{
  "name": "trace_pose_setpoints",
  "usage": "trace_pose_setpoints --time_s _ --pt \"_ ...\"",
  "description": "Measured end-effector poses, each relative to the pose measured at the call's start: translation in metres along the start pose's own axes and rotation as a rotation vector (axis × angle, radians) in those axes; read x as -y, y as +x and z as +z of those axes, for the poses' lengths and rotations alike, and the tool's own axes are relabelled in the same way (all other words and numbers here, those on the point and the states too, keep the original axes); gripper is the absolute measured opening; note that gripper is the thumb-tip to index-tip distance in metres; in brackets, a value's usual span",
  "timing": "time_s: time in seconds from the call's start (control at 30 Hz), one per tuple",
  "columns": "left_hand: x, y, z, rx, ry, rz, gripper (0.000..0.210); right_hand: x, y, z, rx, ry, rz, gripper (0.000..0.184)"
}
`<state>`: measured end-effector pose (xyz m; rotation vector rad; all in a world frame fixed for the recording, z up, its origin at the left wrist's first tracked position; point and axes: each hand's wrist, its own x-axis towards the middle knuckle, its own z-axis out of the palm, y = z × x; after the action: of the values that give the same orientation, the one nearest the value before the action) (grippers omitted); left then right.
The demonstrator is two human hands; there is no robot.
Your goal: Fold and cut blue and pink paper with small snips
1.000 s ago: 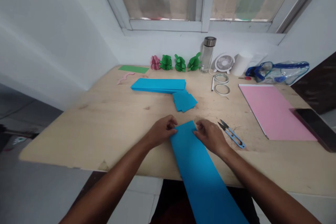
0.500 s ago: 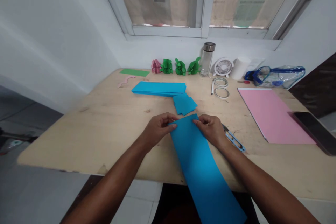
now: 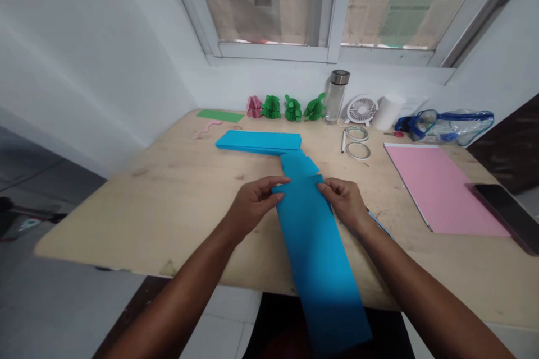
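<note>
A long blue paper strip [image 3: 314, 247] slopes from the table over its front edge toward my lap. My left hand [image 3: 255, 202] pinches its far left corner between thumb and fingers. At the far right corner, my right hand [image 3: 343, 199] grips the same strip. Just beyond the strip's far end lie small blue paper pieces [image 3: 300, 162], partly covered by it. Behind them rests a stack of folded blue paper strips [image 3: 256, 140]. Blue-handled snips [image 3: 381, 224] lie mostly hidden behind my right forearm.
Along the wall stand green paper shapes [image 3: 292, 107], a pink one [image 3: 254, 106], a glass bottle [image 3: 336, 98], a small fan [image 3: 362, 110] and a clear pouch [image 3: 452, 126]. Tape rings [image 3: 357, 151] and a pen [image 3: 343, 141] lie mid-table. Pink sheets [image 3: 446, 190] and a phone [image 3: 507, 213] are at right.
The held strip's far end has moved slightly away from me and now overlaps the small blue pieces. Its near end has swung left. My right forearm now covers more of the snips.
</note>
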<state>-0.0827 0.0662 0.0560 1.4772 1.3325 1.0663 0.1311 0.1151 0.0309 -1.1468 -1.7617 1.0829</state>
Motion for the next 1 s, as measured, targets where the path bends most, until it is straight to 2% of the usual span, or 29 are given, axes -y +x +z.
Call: trace_pose_setpoints --time_s 0.3,0.43,0.6,1.0 --pt "-0.009 0.005 0.005 -0.055 0.111 0.075 0.036 0.008 -0.001 0.002 -0.042 0.059 0.027 0.039" --pt "-0.018 0.015 0.010 -0.103 0.223 0.177 0.025 0.012 -0.003 0.003 -0.013 0.060 0.017 0.035" --pt "-0.026 0.025 0.019 -0.089 0.368 0.229 0.018 0.014 -0.005 0.006 0.005 -0.015 -0.039 0.031" --pt "-0.025 0.027 0.035 -0.126 0.638 0.335 0.016 0.008 -0.009 0.010 0.008 -0.078 -0.062 0.026"
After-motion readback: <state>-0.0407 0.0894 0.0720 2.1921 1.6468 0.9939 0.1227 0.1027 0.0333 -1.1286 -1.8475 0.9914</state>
